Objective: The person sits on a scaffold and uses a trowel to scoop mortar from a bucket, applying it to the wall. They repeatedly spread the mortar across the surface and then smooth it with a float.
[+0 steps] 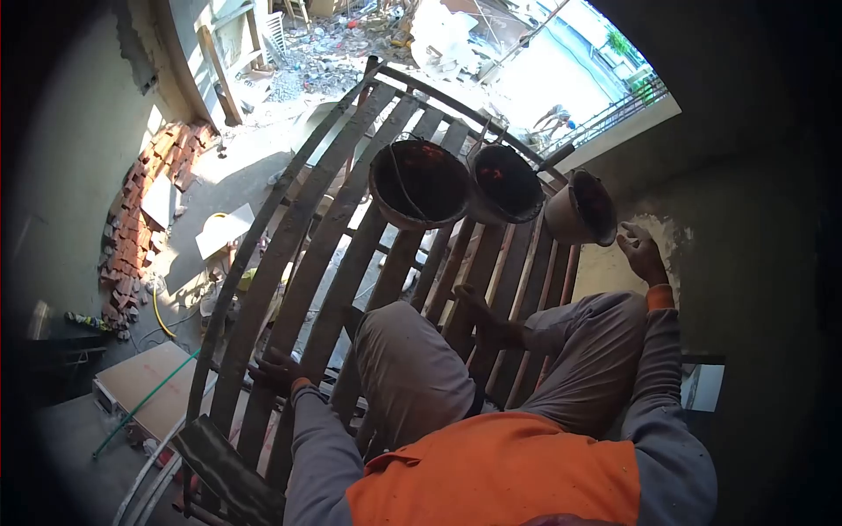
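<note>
Three dark-mouthed buckets stand in a row at the far side of a slatted wooden platform [294, 254]: a left bucket [419, 184], a middle bucket [506, 186] and a right bucket [581, 209]. My right hand [643, 252] is just to the right of the right bucket, its fingers apart and nothing in them. Lower left, my left hand [279, 370] rests on the slats with its fingers spread. My bent legs [408, 368] and a bare foot [482, 320] lie between the hands.
A dark board [230, 469] lies at the platform's lower left. Below are stacked bricks [132, 223], a large box [153, 390] and a green rod [145, 401]. A wall rises on the right. Another person [554, 117] bends down outside, far off.
</note>
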The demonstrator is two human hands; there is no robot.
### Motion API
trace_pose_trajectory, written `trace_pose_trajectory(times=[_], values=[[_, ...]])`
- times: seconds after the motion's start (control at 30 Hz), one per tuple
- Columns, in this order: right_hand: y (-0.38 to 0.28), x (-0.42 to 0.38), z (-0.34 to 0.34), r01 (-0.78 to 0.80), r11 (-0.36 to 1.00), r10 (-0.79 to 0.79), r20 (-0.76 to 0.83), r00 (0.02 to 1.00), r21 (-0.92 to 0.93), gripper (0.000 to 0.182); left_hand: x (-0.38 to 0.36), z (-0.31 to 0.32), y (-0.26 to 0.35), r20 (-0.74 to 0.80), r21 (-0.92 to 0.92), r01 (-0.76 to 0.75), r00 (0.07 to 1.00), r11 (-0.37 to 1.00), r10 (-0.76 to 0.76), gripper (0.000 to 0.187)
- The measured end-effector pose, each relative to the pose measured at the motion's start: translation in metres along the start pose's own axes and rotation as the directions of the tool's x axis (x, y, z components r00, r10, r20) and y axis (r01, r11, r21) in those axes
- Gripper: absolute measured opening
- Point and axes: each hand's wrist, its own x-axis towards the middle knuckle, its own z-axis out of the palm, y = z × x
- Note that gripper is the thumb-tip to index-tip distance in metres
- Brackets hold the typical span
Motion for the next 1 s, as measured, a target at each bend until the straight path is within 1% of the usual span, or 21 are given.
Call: trace_pose_trajectory(times=[0.07,0.1,0.2,0.3,0.4,0.43,0.53,0.6,0.67,0.73,0.8,1.0], values=[[-0.007,-0.004,-0.005,-0.049,0.999,0.049,0.016,0.999,0.016,0.044,0.000,-0.003,0.003,0.038,-0.019,0.021,0.999,1.000,-0.020,0.056],[-0.006,-0.005,-0.005,-0.045,0.999,0.045,0.014,0.999,0.013,0.044,0.000,-0.009,0.006,0.047,-0.007,0.014,0.999,1.000,-0.013,0.056],[-0.007,-0.009,-0.007,-0.049,0.999,0.049,0.000,0.999,0.002,0.043,0.001,-0.007,0.006,-0.024,0.037,-0.011,1.000,0.999,0.012,0.056],[0.007,-0.008,-0.002,-0.005,1.000,0.004,-0.080,0.997,-0.013,0.043,0.002,-0.021,0.014,0.062,0.057,0.036,0.997,0.998,-0.039,0.056],[0.003,-0.008,-0.004,0.035,0.998,-0.041,-0.108,0.993,-0.056,0.042,0.001,-0.010,0.006,-0.004,-0.048,0.010,1.000,0.999,-0.010,0.054],[-0.007,-0.011,-0.007,0.027,0.998,-0.033,-0.108,0.994,-0.063,0.040,0.001,-0.013,0.009,-0.020,-0.050,0.013,1.000,0.999,-0.014,0.052],[0.010,0.000,0.000,0.187,0.977,-0.202,-0.168,0.965,-0.102,0.038,0.001,-0.007,0.006,-0.053,-0.140,0.014,0.998,0.990,-0.021,0.051],[0.007,0.006,-0.001,0.198,0.978,-0.204,-0.116,0.972,-0.061,0.037,0.003,-0.014,0.007,-0.147,-0.125,-0.051,0.989,0.991,0.032,0.051],[0.000,0.012,-0.004,0.148,0.989,-0.150,-0.065,0.987,-0.028,0.038,0.003,-0.019,0.007,-0.074,-0.095,0.006,0.997,0.995,-0.013,0.052],[-0.010,0.015,-0.006,0.108,0.989,-0.111,-0.021,0.994,-0.102,0.037,0.005,-0.022,0.007,-0.058,-0.107,0.036,0.997,0.994,-0.043,0.053],[-0.011,0.021,-0.005,0.162,0.978,-0.168,-0.028,0.985,-0.133,0.038,0.007,-0.027,0.007,-0.025,-0.111,0.061,0.998,0.992,-0.064,0.054],[-0.003,0.039,-0.003,0.126,0.988,-0.125,0.013,0.992,-0.093,0.041,0.008,-0.033,0.008,0.029,-0.137,0.112,0.994,0.984,-0.109,0.055]])
